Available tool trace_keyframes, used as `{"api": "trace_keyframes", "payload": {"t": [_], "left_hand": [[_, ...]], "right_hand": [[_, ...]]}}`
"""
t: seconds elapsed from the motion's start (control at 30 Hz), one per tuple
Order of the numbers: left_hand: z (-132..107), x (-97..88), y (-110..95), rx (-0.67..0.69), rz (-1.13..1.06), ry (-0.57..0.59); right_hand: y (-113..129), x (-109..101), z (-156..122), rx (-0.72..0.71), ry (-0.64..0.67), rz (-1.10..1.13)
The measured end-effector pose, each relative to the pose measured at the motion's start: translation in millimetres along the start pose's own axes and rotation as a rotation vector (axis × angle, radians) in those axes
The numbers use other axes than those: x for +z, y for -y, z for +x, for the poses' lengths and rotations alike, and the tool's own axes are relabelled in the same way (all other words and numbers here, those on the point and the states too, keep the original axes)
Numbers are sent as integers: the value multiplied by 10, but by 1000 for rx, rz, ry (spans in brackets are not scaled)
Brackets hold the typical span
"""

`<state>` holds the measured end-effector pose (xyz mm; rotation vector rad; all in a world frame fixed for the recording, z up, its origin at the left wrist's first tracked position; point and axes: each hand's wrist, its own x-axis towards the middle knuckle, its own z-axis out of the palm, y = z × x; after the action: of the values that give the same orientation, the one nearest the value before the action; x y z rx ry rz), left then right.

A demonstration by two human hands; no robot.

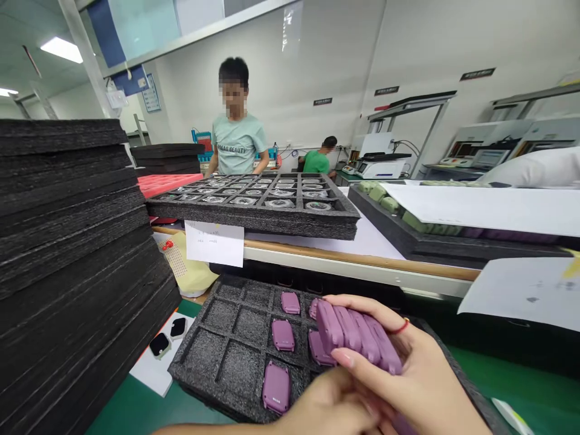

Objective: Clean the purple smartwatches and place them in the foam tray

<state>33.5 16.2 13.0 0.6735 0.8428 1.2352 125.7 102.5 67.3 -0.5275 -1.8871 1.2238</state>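
Note:
My right hand (408, 356) is closed around a row of several purple watch cases (356, 335), thumb in front and fingers behind. It holds them over the right part of a black foam tray (240, 362) with square compartments. My left hand (333, 402) is at the bottom, close under the right hand; its fingers are blurred and partly hidden. Single purple cases lie in the tray: a back one (290, 302), a middle one (283, 335) and a front one (276, 386). Another purple case (319, 347) is partly covered by the held row. Compartments on the tray's left hold nothing.
Black foam trays (67, 260) are stacked high at left. Two watches (159, 345) lie on white paper. On the shelf ahead sit a tray of round wrapped parts (254, 211) and a tray of green cases (412, 223). A person (238, 139) stands beyond; another sits farther back.

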Motion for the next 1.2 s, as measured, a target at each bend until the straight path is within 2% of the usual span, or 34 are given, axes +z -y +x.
{"api": "trace_keyframes", "payload": {"t": [0.1,0.17,0.33,0.4,0.5,0.6,0.83,1.03,1.2], "left_hand": [[-31,37,-207,60,-307,-167],[-88,43,-338,90,-385,-202],[-220,24,-503,102,-287,-97],[-243,15,-503,88,-247,-60],[-253,8,-475,94,-204,-79],[-253,19,-459,115,-181,-121],[-273,57,-468,109,-93,-208],[-325,63,-489,122,-31,-195],[-336,16,-500,113,-3,-161]], "right_hand": [[-73,8,-71,-111,-52,-159],[-105,0,-101,-196,-41,-284],[-139,-48,-155,-387,-10,-480],[-155,-57,-176,-416,10,-511],[-190,-58,-210,-439,32,-538],[-228,-57,-235,-422,52,-540],[-265,-50,-234,-265,146,-418],[-111,-29,-231,-156,135,-230],[-70,-35,-257,-127,143,-141]]}}
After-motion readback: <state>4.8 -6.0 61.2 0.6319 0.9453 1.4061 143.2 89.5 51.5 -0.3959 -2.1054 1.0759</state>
